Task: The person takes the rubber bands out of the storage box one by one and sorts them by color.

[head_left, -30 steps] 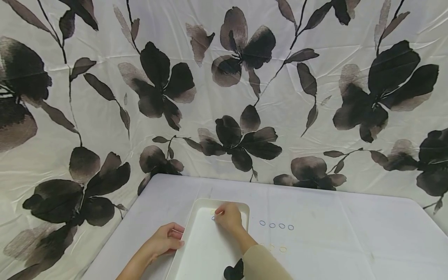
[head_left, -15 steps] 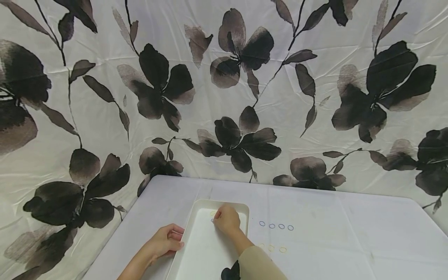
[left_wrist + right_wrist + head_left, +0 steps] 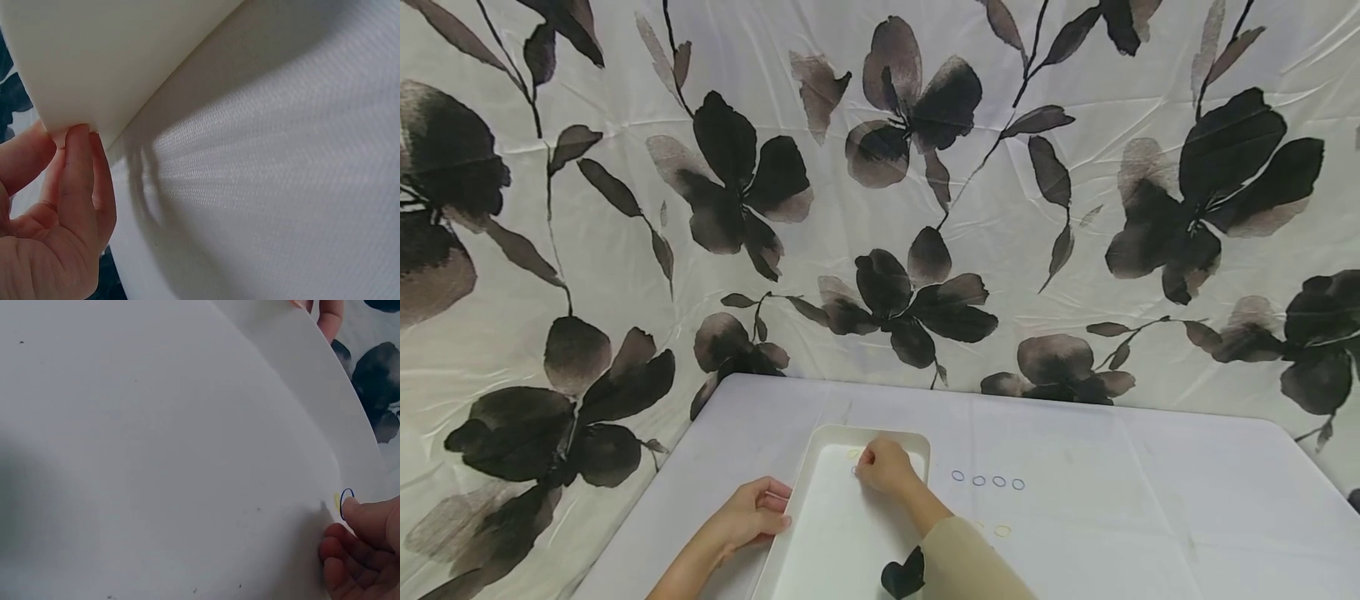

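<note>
My left hand [image 3: 751,512] holds the white tray [image 3: 842,554] by its left rim. In the left wrist view, thumb and fingers [image 3: 78,178] pinch the tray's edge from both sides. Inside the tray, near its far end, my right hand [image 3: 887,468] pinches a thin blue ring [image 3: 342,510], like a small rubber band, between thumb and fingers. The right wrist view has a yellow ring [image 3: 337,501] right behind the blue one; this yellow ring [image 3: 853,454] lies by the tray's far left corner in the head view.
To the right of the tray, several blue rings [image 3: 978,481] lie in a row on the white-covered table [image 3: 1112,517]. Nearer, yellow rings [image 3: 1002,531] lie partly behind the right sleeve [image 3: 970,562]. A flower-printed cloth [image 3: 820,333] hangs behind the table.
The head view shifts slightly left. Within the tray my right hand moves a tiny bit nearer, still at the blue ring; the left hand keeps its place on the rim.
</note>
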Motion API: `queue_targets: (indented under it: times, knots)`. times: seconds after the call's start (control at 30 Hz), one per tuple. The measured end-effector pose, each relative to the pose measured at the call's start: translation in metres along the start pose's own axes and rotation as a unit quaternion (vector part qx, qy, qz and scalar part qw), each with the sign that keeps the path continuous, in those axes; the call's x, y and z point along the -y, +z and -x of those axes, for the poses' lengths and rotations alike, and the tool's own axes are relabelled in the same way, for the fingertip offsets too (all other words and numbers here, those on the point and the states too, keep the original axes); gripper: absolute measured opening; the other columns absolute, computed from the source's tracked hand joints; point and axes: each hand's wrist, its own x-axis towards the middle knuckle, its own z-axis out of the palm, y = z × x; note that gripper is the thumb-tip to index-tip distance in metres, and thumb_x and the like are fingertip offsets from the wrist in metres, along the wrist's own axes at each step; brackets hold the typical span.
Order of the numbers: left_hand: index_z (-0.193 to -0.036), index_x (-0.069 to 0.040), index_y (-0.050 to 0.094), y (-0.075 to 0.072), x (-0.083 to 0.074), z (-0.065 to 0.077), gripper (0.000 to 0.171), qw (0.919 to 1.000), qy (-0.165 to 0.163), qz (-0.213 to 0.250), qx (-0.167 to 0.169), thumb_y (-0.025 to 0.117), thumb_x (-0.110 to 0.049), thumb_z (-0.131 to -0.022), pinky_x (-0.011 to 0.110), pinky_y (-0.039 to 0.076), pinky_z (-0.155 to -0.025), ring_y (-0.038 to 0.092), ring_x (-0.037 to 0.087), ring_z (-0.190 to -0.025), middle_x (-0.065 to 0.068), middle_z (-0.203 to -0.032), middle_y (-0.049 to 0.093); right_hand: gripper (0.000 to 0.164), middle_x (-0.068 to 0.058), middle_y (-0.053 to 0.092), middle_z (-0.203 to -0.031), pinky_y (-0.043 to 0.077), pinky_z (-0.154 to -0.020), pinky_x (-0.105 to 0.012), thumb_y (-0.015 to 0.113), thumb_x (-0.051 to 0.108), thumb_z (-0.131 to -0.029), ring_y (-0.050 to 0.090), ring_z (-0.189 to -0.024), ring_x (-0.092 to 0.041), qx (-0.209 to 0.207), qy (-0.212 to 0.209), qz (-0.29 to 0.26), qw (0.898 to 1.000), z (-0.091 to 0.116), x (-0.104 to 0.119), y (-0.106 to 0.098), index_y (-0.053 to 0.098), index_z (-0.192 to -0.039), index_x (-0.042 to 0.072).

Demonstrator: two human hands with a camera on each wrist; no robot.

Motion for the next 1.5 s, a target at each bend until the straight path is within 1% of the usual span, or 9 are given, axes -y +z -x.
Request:
queue_targets:
  times: [0.23, 0.5, 0.63, 0.73, 0.87, 1.0, 1.2, 1.3, 1.5]
  knots:
    - [-0.11, 0.014, 0.047, 0.0, 0.0, 0.001, 0.039, 1.0, -0.002, 0.003, 0.002, 0.066, 0.009, -0.076, 0.036, 0.055, -0.066, 0.061, 0.02, -0.076, 0.013, -0.092, 0.059, 0.015, 0.001, 0.051, -0.059, 0.038, -0.048, -0.019, 0.065, -0.002, -0.08, 0.045, -0.053, -0.009, 0.026, 0.022, -0.039, 0.999, 0.0, 0.0, -0.01, 0.058, -0.068, 0.003]
    - [-0.111, 0.013, 0.047, -0.001, 0.001, -0.001, 0.04, 1.0, -0.002, 0.004, 0.005, 0.066, 0.008, -0.076, 0.035, 0.054, -0.066, 0.06, 0.019, -0.076, 0.014, -0.092, 0.059, 0.013, -0.001, 0.053, -0.055, 0.037, -0.047, -0.019, 0.065, -0.002, -0.081, 0.046, -0.049, -0.009, 0.046, 0.028, -0.079, 0.995, -0.003, -0.003, -0.023, 0.059, -0.07, 0.0]
    - [-0.111, 0.013, 0.047, -0.002, 0.003, -0.001, 0.041, 1.0, -0.002, 0.003, 0.006, 0.066, 0.008, -0.076, 0.036, 0.054, -0.066, 0.06, 0.019, -0.076, 0.014, -0.092, 0.058, 0.013, 0.0, 0.054, -0.055, 0.039, -0.047, -0.019, 0.067, 0.0, -0.081, 0.048, -0.049, -0.009, 0.047, 0.042, -0.089, 0.994, -0.004, -0.006, -0.027, 0.061, -0.07, 0.001]
    - [-0.111, 0.013, 0.047, -0.002, 0.004, -0.002, 0.041, 1.0, 0.0, 0.002, 0.007, 0.066, 0.008, -0.076, 0.036, 0.054, -0.066, 0.06, 0.019, -0.076, 0.013, -0.092, 0.058, 0.012, 0.0, 0.055, -0.058, 0.044, -0.049, -0.02, 0.068, 0.001, -0.081, 0.051, -0.051, -0.009, 0.043, 0.048, -0.097, 0.993, -0.003, -0.008, -0.029, 0.061, -0.071, 0.001]
    - [-0.112, 0.014, 0.046, -0.002, 0.004, -0.002, 0.041, 0.9999, 0.003, 0.006, 0.012, 0.066, 0.008, -0.076, 0.035, 0.054, -0.066, 0.06, 0.019, -0.077, 0.013, -0.093, 0.059, 0.009, 0.0, 0.055, -0.06, 0.048, -0.052, -0.022, 0.066, -0.002, -0.08, 0.053, -0.053, -0.009, 0.042, 0.052, -0.127, 0.99, -0.002, -0.011, -0.033, 0.061, -0.073, -0.001]
    - [-0.112, 0.014, 0.046, -0.003, 0.004, -0.001, 0.042, 0.9998, 0.006, 0.009, 0.016, 0.065, 0.009, -0.076, 0.035, 0.054, -0.066, 0.06, 0.019, -0.077, 0.014, -0.093, 0.059, 0.008, -0.001, 0.055, -0.061, 0.049, -0.053, -0.022, 0.066, -0.005, -0.08, 0.053, -0.053, -0.009, 0.037, 0.056, -0.15, 0.986, 0.0, -0.012, -0.038, 0.061, -0.073, -0.004]
    - [-0.111, 0.014, 0.046, -0.002, 0.002, -0.001, 0.041, 0.9999, 0.006, 0.004, 0.013, 0.065, 0.009, -0.076, 0.036, 0.054, -0.066, 0.06, 0.019, -0.077, 0.014, -0.093, 0.059, 0.006, -0.002, 0.057, -0.062, 0.05, -0.055, -0.024, 0.065, -0.003, -0.081, 0.055, -0.055, -0.01, 0.034, 0.066, -0.152, 0.986, 0.001, -0.011, -0.046, 0.062, -0.075, -0.003]
    - [-0.112, 0.013, 0.046, -0.002, 0.002, -0.001, 0.04, 0.9999, 0.005, 0.0, 0.012, 0.066, 0.008, -0.076, 0.036, 0.054, -0.066, 0.06, 0.019, -0.077, 0.013, -0.093, 0.059, 0.005, -0.003, 0.057, -0.063, 0.051, -0.056, -0.024, 0.065, -0.003, -0.081, 0.056, -0.056, -0.01, 0.035, 0.073, -0.165, 0.983, 0.002, -0.011, -0.05, 0.063, -0.078, -0.005]
    - [-0.111, 0.013, 0.047, -0.002, 0.002, -0.001, 0.04, 0.9999, 0.004, -0.002, 0.011, 0.066, 0.008, -0.076, 0.036, 0.054, -0.066, 0.06, 0.019, -0.076, 0.013, -0.092, 0.059, 0.005, -0.004, 0.058, -0.066, 0.053, -0.06, -0.026, 0.064, -0.005, -0.082, 0.057, -0.059, -0.011, 0.041, 0.069, -0.206, 0.975, 0.001, -0.014, -0.059, 0.063, -0.084, -0.009]
